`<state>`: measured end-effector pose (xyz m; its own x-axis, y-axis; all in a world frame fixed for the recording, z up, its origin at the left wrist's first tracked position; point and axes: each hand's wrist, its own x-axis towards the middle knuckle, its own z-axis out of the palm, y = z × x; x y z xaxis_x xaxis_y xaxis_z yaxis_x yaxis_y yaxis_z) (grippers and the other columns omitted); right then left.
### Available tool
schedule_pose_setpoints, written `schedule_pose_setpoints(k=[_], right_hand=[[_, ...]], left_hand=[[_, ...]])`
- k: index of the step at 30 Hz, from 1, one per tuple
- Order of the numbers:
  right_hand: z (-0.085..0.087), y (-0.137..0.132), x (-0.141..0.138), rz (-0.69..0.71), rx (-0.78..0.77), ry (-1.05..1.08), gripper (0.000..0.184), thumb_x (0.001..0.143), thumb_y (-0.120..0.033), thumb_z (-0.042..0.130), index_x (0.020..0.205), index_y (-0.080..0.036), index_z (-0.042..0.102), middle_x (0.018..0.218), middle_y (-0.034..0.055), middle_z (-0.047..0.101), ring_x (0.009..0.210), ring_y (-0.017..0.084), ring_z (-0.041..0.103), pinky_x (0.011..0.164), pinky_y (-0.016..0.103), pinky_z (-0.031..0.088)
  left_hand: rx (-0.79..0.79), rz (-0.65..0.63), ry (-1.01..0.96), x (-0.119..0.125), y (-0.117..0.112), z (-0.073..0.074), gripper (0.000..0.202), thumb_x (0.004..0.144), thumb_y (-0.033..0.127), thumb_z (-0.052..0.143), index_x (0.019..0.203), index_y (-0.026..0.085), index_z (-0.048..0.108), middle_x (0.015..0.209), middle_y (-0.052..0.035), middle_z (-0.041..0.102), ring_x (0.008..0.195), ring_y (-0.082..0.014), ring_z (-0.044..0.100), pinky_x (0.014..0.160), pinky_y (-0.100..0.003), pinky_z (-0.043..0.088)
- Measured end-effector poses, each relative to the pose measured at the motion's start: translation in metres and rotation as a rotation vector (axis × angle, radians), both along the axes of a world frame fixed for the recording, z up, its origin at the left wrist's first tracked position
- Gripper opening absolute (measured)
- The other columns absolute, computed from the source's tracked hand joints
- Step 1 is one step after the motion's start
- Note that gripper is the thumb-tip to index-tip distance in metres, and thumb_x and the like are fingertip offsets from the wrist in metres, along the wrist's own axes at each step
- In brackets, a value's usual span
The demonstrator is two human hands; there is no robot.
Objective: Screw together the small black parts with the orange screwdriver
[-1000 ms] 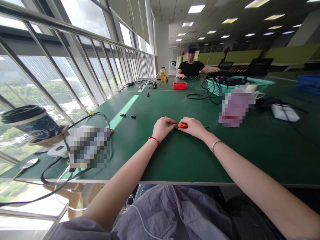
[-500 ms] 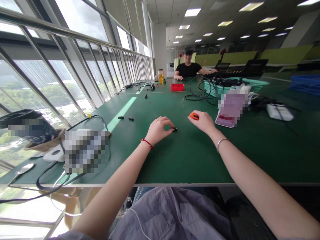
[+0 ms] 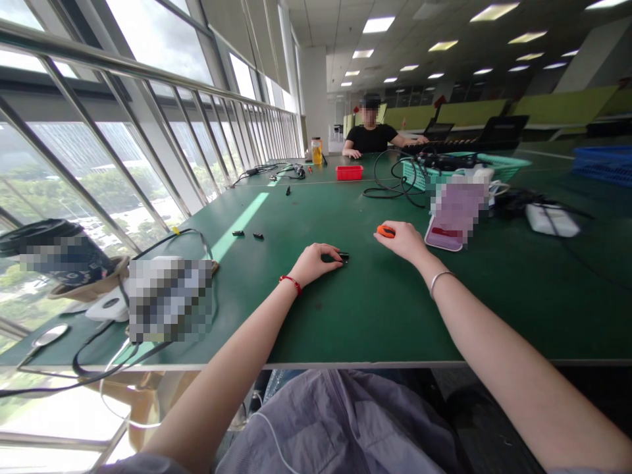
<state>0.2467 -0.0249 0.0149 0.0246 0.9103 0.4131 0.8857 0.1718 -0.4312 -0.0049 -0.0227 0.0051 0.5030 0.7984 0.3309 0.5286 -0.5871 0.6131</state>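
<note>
Near the middle of the green table (image 3: 316, 329), the thumb and fingertips of my left hand (image 3: 313, 263) are closed on one end of a small black part (image 3: 344, 255). The part is low at the tabletop, and its exact kind is too small to make out. To its right, my right hand (image 3: 403, 240) is closed around a small orange-and-black object (image 3: 386, 231), mostly covered by the fingers. The two hands are apart. Two more little black parts (image 3: 238, 234) lie to the left of my left hand, and another black piece (image 3: 288, 190) is farther back.
At left are a dark cup (image 3: 64, 253), a blurred-out object (image 3: 170, 296) and cables. A red tray (image 3: 349, 173), a jar (image 3: 316, 151) and a seated person (image 3: 371, 139) are at the back. To the right are a phone (image 3: 451, 217), a green basket (image 3: 503, 168) and a white adapter (image 3: 552, 220).
My left hand has lowered slightly toward me, and the black part now shows more of its length. My right hand, still gripping the orange-and-black object, has shifted slightly.
</note>
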Motion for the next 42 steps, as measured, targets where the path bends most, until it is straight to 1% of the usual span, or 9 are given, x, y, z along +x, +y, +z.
schedule_pose_setpoints(k=[5,13,19,24,27,30,36,39,42], right_hand=[[0.000,0.000,-0.001,0.018,-0.019,-0.008,0.025,0.077,-0.046,0.053,0.075,-0.023,0.061,0.071,0.0027,0.063,0.062,0.016,0.051,0.052,0.026,0.033],[0.000,0.000,-0.003,0.053,-0.074,-0.012,0.024,0.077,-0.045,0.053,0.073,-0.022,0.058,0.070,0.0025,0.063,0.062,0.016,0.053,0.053,0.026,0.035],[-0.002,0.001,-0.004,0.066,-0.068,-0.024,0.023,0.076,-0.044,0.054,0.075,-0.022,0.061,0.073,0.0028,0.065,0.065,0.017,0.055,0.054,0.026,0.036],[-0.003,0.002,-0.003,0.087,-0.099,-0.021,0.025,0.077,-0.045,0.054,0.077,-0.021,0.061,0.074,0.0034,0.065,0.065,0.017,0.055,0.055,0.027,0.038],[-0.003,0.003,-0.003,0.080,-0.106,-0.028,0.025,0.076,-0.045,0.054,0.079,-0.022,0.062,0.076,0.0032,0.066,0.066,0.017,0.056,0.056,0.027,0.038],[-0.004,0.003,-0.004,0.083,-0.109,-0.037,0.025,0.076,-0.045,0.055,0.081,-0.022,0.063,0.078,0.0034,0.066,0.067,0.018,0.056,0.056,0.027,0.038],[-0.004,0.003,-0.008,0.092,-0.119,-0.047,0.025,0.076,-0.045,0.055,0.082,-0.022,0.064,0.077,0.0028,0.066,0.067,0.017,0.056,0.056,0.027,0.037],[-0.004,0.002,-0.008,0.104,-0.128,-0.047,0.025,0.075,-0.045,0.055,0.082,-0.022,0.064,0.078,0.0033,0.066,0.067,0.017,0.055,0.056,0.027,0.037],[-0.004,0.002,-0.008,0.109,-0.137,-0.050,0.025,0.075,-0.045,0.055,0.080,-0.022,0.063,0.077,0.0030,0.066,0.066,0.017,0.055,0.057,0.027,0.037]], left_hand=[[0.001,0.018,-0.032,0.001,0.003,-0.003,0.009,0.071,0.026,0.069,0.075,0.019,0.073,0.094,-0.0048,0.074,0.091,-0.0199,0.067,0.094,-0.034,0.049],[0.084,0.042,0.022,0.001,0.004,-0.004,0.009,0.073,0.028,0.068,0.076,0.022,0.074,0.100,-0.0033,0.073,0.096,-0.0202,0.065,0.102,-0.039,0.045],[0.049,0.050,-0.017,0.004,0.004,-0.006,0.008,0.071,0.026,0.069,0.073,0.021,0.074,0.093,-0.0035,0.073,0.089,-0.0192,0.066,0.093,-0.035,0.050],[0.060,0.133,-0.034,-0.001,0.003,0.004,0.008,0.068,0.026,0.069,0.072,0.020,0.073,0.088,-0.0033,0.073,0.085,-0.0198,0.067,0.089,-0.034,0.052],[0.082,0.241,-0.051,-0.023,0.002,0.017,0.013,0.068,0.029,0.068,0.075,0.019,0.073,0.090,-0.0045,0.074,0.087,-0.0216,0.067,0.090,-0.036,0.050],[0.065,0.378,-0.028,-0.063,0.002,0.026,0.019,0.069,0.035,0.067,0.077,0.019,0.073,0.088,-0.0054,0.074,0.087,-0.0229,0.066,0.089,-0.035,0.050],[0.041,0.695,0.097,-0.143,-0.006,0.026,0.024,0.064,0.040,0.068,0.073,0.018,0.074,0.077,-0.0058,0.073,0.080,-0.0251,0.066,0.078,-0.033,0.050],[-0.035,0.744,0.165,-0.156,-0.010,0.026,0.028,0.061,0.042,0.068,0.075,0.018,0.075,0.078,-0.0060,0.073,0.078,-0.0254,0.066,0.072,-0.032,0.050],[-0.047,0.749,0.193,-0.156,-0.011,0.030,0.034,0.062,0.045,0.065,0.079,0.017,0.076,0.075,-0.0058,0.073,0.076,-0.0245,0.065,0.070,-0.030,0.049]])
